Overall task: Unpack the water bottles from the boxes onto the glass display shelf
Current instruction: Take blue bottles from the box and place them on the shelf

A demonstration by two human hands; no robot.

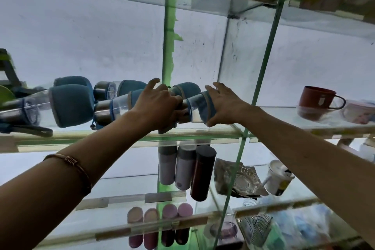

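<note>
Several clear water bottles with blue fabric sleeves and steel caps lie on their sides on the glass display shelf (121,135). My left hand (160,105) grips one bottle near the shelf's middle, its fingers curled over it. My right hand (225,103) lies along the side of a neighbouring bottle (195,107), fingers spread and fairly straight against its blue sleeve. Another bottle (115,105) rests just left of my left hand, and a larger one (67,103) lies further left. No box is in view.
A green-edged glass divider (261,79) stands right of my hands. Beyond it a red mug (316,99) sits on the same level. The shelf below holds upright flasks (184,168), a wrapped glass dish (237,178) and a white mug (278,176). Pink flasks (160,227) stand lower down.
</note>
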